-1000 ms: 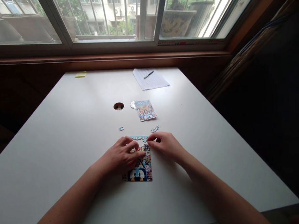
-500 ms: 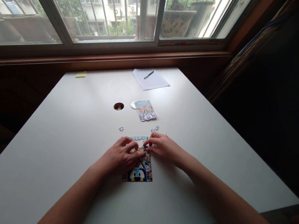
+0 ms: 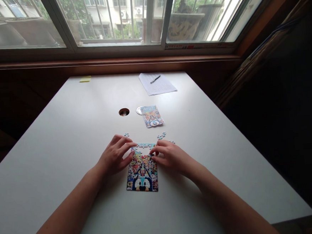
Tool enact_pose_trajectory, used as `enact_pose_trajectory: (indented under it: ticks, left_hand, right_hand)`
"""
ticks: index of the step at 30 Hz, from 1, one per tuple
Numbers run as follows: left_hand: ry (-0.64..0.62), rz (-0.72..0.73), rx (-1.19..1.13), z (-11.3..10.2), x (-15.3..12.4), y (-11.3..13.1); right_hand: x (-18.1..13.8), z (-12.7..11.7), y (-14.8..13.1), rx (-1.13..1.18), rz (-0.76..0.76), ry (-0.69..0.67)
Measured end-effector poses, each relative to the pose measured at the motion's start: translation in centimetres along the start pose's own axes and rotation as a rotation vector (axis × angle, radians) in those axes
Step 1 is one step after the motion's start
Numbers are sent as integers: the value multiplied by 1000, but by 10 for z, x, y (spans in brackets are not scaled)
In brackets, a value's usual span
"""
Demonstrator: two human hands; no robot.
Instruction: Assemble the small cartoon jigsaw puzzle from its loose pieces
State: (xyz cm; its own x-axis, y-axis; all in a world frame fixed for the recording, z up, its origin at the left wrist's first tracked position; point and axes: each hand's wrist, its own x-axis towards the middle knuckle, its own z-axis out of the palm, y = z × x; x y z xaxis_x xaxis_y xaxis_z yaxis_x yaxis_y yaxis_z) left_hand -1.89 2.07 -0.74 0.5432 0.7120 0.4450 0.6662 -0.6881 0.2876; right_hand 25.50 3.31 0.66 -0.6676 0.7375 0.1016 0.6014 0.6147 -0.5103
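Observation:
A colourful jigsaw puzzle [image 3: 142, 171] with a blue dog's face at its bottom lies on the table. White table shows through a gap near its top, below the top strip of joined pieces [image 3: 144, 145]. My left hand [image 3: 117, 153] is at the puzzle's upper left, its fingers apart and the fingertips close to the edge. At the upper right edge, my right hand [image 3: 170, 153] pinches a small dark puzzle piece [image 3: 150, 154], mostly hidden by the fingertips. Loose pieces [image 3: 161, 135] lie beyond the right hand, and another piece [image 3: 126, 135] lies just past the left.
Behind the puzzle is a picture card [image 3: 152, 116], overlapping a round silvery disc [image 3: 139, 110]. A cable hole [image 3: 124, 112] opens in the white table [image 3: 66, 137]. Farther back are paper sheets [image 3: 160, 86] with a pen [image 3: 155, 79] on them, and a yellow note [image 3: 85, 79].
My left hand has drawn back to the left and up, off the puzzle's middle, uncovering the picture. My right hand stays at the right edge, still pinching.

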Motion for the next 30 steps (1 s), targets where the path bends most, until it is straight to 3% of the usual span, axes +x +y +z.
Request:
enact_pose_trajectory:
  ticks: [9, 13, 21, 25, 30]
  left_hand:
    - [-127, 0, -76, 5, -1, -3]
    - [-164, -22, -91, 6, -2, -3]
    - [-193, -47, -75, 4, -2, -2]
    - [-151, -49, -76, 2, -2, -2]
    - [45, -201, -27, -1, -3, -11]
  right_hand:
    - [0, 1, 6, -145, -123, 108]
    - [-2, -9, 9, -103, -87, 143]
    - [-14, -36, 30, 83, 45, 33]
    - [-16, -40, 42, 60, 148, 193]
    - [-14, -33, 60, -75, 183, 306]
